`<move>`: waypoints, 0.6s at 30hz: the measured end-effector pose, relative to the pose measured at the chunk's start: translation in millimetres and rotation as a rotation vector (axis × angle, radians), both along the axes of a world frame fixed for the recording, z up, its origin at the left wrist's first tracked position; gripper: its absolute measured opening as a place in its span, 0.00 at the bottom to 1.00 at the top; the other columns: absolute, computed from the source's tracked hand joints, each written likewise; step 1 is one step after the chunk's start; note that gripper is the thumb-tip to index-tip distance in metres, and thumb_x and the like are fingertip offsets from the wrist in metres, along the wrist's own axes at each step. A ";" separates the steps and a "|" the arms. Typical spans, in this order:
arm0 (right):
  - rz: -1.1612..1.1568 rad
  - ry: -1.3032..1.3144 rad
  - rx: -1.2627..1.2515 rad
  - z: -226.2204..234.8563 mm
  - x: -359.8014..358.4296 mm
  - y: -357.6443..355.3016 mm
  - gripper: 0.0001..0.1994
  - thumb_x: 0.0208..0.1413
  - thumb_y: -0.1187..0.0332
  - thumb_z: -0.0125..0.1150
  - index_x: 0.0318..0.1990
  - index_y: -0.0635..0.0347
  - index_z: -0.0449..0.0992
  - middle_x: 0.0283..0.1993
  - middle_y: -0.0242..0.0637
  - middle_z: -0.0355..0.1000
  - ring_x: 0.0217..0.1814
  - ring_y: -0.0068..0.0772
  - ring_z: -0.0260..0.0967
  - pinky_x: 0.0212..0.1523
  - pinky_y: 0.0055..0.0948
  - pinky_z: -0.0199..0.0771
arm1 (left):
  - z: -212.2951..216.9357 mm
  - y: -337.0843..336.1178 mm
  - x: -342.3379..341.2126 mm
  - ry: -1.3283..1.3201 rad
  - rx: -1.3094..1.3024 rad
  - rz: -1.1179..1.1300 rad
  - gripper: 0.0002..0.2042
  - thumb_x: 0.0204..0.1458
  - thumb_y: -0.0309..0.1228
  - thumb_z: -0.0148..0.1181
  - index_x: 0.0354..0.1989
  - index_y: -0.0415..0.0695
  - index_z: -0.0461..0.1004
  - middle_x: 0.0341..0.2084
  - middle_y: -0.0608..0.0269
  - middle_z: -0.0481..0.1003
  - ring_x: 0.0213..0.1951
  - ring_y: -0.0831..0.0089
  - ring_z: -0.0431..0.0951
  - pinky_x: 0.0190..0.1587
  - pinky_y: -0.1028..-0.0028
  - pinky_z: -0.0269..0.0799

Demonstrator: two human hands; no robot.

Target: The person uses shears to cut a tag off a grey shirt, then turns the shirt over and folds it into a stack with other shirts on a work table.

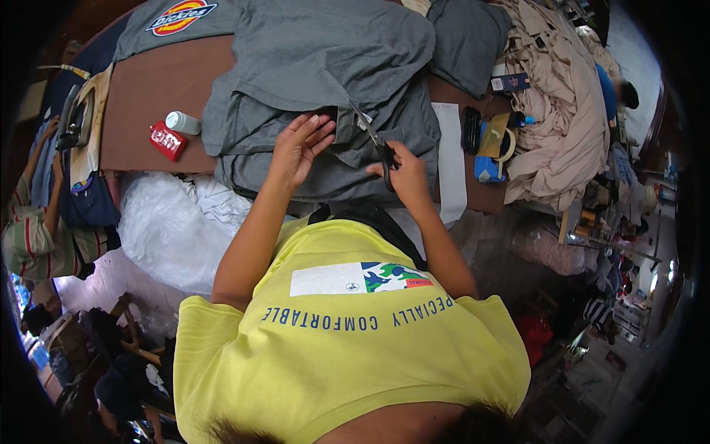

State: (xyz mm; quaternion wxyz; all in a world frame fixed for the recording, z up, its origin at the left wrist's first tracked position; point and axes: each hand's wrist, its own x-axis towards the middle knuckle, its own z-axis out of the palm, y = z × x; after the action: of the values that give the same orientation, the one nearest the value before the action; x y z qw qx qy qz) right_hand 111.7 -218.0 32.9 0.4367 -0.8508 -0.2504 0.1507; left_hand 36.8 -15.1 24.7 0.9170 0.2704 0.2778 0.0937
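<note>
A dark grey garment [318,44] lies in folds on the brown-topped table before me. My left hand [299,152] is palm up at its near part, fingers stretched out, the fingertips at a dark gap beside a stitched edge. No grip on the cloth shows there. In my right hand [407,176] is a pair of scissors [380,140], held by the black handles. Their blades point away and to the left, over the garment, just right of a small pale tag [367,118].
A white bottle [183,123] and red box [168,140] stand left. Tape roll [506,146], black case [470,129] and white paper strip [449,163] lie right, near heaped beige cloth [558,111]. Clear plastic bags [166,229] hang below. Another person's striped sleeve [37,229] shows far left.
</note>
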 end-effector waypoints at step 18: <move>0.051 -0.200 -0.160 24.0 -6.9 14.3 0.34 0.26 0.53 0.73 0.45 0.57 0.69 0.24 0.37 0.66 0.25 0.33 0.65 0.27 0.30 0.67 | 6.3 -11.6 3.4 -0.079 0.225 -0.015 0.11 0.44 0.17 0.56 0.37 0.42 0.66 0.29 0.68 0.74 0.31 0.80 0.74 0.31 0.82 0.70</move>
State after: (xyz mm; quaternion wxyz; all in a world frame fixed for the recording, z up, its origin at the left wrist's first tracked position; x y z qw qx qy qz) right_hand 104.8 -203.8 56.9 0.3362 -0.8871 -0.3014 0.0958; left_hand 40.2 -26.8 31.0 0.8919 0.3696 0.2269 0.1280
